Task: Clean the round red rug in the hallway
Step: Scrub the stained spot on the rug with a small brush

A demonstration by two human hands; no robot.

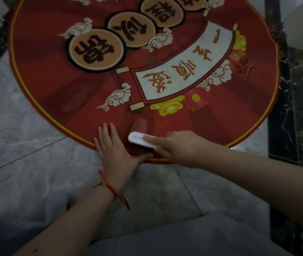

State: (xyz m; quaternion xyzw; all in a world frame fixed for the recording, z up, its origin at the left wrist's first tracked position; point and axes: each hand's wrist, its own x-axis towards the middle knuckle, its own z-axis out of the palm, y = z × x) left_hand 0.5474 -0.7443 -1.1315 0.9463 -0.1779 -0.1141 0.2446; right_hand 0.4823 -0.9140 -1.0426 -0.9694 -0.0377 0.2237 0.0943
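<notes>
So the round red rug [54,74] is lying flat on the grey marble floor [27,163]. Left hand [112,145] is pressed flat, fingers straight, on the rug's near edge. Right hand [180,147], just beside it, grips a small white brush [139,140] that's sitting on the rug.

Dim light. Grey marble floor tiles [36,137] w/ thin grout lines; black veined marble border strip [283,115] along tiles' right edge.
</notes>
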